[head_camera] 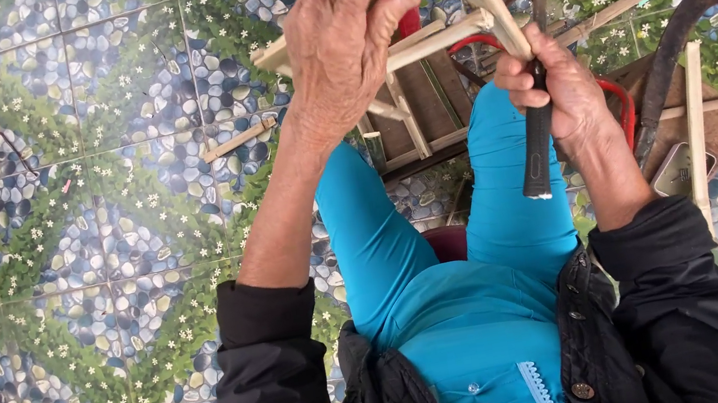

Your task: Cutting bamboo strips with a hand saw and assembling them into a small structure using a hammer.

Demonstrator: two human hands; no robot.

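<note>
At upper centre, the left hand point(349, 28) clasps a light, brittle-looking bamboo-slat frame point(438, 33) by its rail; the right hand point(554, 86) grips a heavy hammer point(540, 93) mid-handle.

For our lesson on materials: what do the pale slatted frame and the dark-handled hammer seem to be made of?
Pale slatted frame: probably split bamboo or light wood, unpainted, with visible grain. Dark-handled hammer: head looks like dull, worn metal; the matte black handle seems rubber or plastic, though that is uncertain.
</note>
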